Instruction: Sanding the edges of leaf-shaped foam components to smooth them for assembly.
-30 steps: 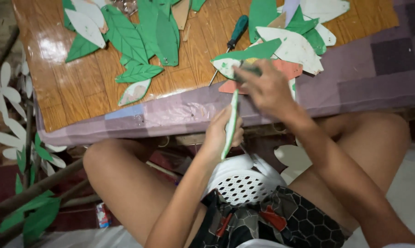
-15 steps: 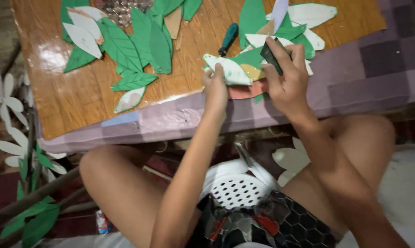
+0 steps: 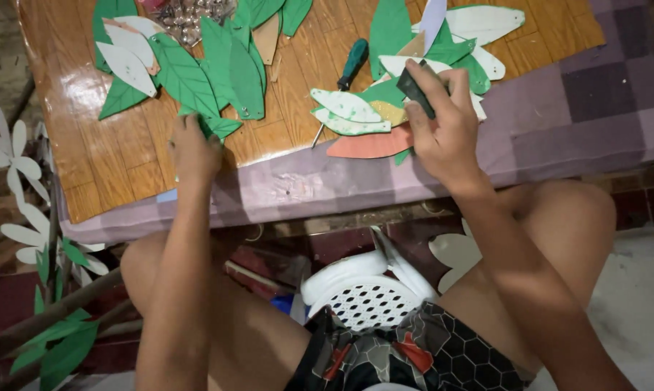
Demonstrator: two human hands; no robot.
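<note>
Now the left hand (image 3: 194,148) has left the white leaf (image 3: 345,106) at frame centre and pinches a green leaf (image 3: 218,127) further left on the desk (image 3: 117,163). The right hand (image 3: 443,127) stays clamped on a dark tool (image 3: 416,90), so a fresh leaf seems next.

free: bare table (image 3: 110,170) near-left, gap mid | blocked: leaves (image 3: 196,72) far-left, leaf pile (image 3: 385,116) right, screwdriver (image 3: 347,72) between

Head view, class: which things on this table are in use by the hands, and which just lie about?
In use: green paper leaf under the left hand; dark tool gripped by the right hand.
Lying about: screwdriver; orange leaf cutout; white leaf cutouts.
</note>
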